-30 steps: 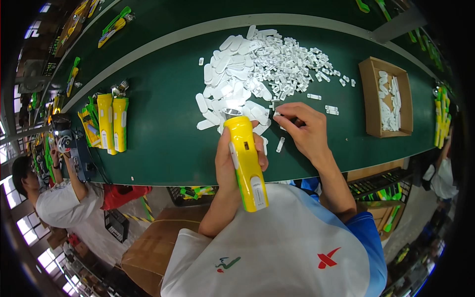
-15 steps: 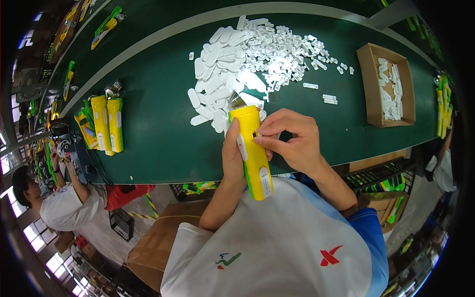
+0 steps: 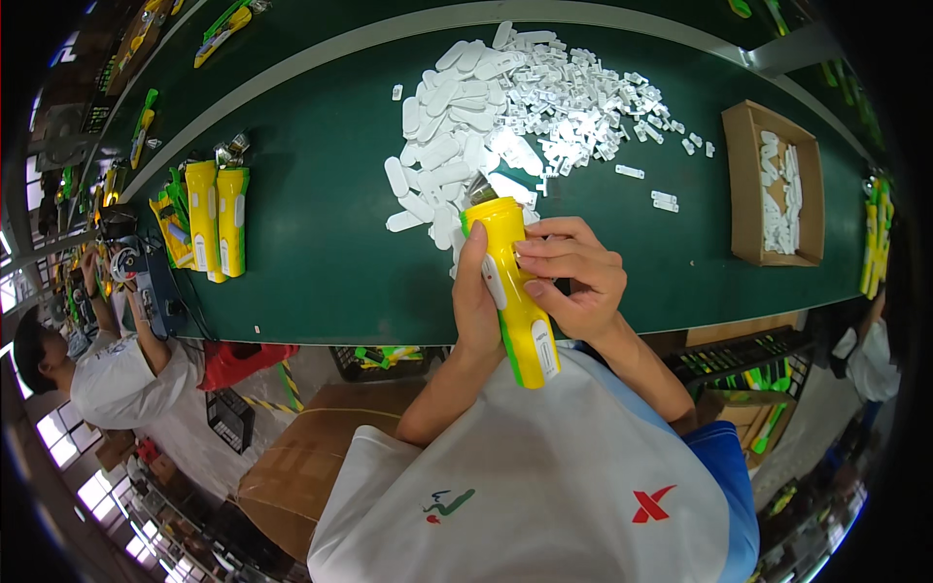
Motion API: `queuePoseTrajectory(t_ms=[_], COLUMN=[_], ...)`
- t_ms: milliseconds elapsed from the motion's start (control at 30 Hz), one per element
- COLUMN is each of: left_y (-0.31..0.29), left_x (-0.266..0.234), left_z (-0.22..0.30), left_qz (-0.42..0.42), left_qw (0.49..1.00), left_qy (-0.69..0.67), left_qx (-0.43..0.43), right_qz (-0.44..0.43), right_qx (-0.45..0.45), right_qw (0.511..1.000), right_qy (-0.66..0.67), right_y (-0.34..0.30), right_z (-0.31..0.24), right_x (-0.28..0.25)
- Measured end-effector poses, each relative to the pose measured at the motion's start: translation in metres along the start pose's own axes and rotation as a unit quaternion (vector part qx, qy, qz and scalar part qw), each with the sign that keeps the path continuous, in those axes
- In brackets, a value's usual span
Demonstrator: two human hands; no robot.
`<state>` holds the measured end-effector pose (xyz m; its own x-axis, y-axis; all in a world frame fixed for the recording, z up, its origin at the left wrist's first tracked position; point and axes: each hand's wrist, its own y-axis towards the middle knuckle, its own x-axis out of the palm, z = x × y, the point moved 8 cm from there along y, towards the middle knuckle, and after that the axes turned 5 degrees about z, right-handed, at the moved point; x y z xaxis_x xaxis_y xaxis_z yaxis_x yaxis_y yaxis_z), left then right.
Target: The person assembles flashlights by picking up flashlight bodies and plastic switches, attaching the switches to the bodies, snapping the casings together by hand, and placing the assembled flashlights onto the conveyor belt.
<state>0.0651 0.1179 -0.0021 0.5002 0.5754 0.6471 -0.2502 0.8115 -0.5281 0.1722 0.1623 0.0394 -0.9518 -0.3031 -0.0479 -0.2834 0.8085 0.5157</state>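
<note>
My left hand [image 3: 476, 311] is wrapped round a yellow-and-green flashlight body [image 3: 527, 335], tilted with its open threaded end away from me. Its thumb lies along the side beside a white oval piece. On the body's right side, the bent fingers of my right hand [image 3: 581, 280] press at a small dark opening. Whatever lies under those fingertips is too small or hidden to name. Just beyond the threaded end, a shiny metallic part [image 3: 480, 190] shows. Behind it spreads a heap of white oval plates [image 3: 442, 146], joined by a pile of small white plastic pieces [image 3: 573, 107].
A cardboard box [image 3: 741, 194] of white parts stands on the green table [image 3: 330, 194] at the right. Several yellow flashlight bodies [image 3: 204, 223] lie at the left. A co-worker [image 3: 121, 384] sits at far left. Below the table's right edge is a black crate [image 3: 719, 361].
The right fingers have gone from a raised pinch to lying closer over the flashlight's side opening. My left hand keeps its hold on the body. The whole view has shifted slightly.
</note>
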Motion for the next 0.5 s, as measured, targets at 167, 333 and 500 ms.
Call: queuePoseTrajectory(t_ms=[167,333,500], left_y=[-0.0019,-0.0009,0.0008], left_x=[0.0017,0.0006,-0.0005], left_z=[-0.0006,-0.0020,-0.0030], left_qz=[-0.025,-0.020,-0.038], left_qw=[1.000,1.000,0.998], left_qy=[0.002,-0.015,-0.035], left_qx=[-0.012,-0.017,-0.033], right_qz=[-0.014,0.011,0.016], right_qx=[-0.033,-0.034,-0.052], right_qw=[0.999,0.999,0.997], right_qy=[-0.010,-0.014,-0.045], right_y=[0.0004,-0.0049,-0.0024], right_z=[-0.0012,0.0017,-0.0038], right_x=[-0.0008,-0.0018,-0.0025])
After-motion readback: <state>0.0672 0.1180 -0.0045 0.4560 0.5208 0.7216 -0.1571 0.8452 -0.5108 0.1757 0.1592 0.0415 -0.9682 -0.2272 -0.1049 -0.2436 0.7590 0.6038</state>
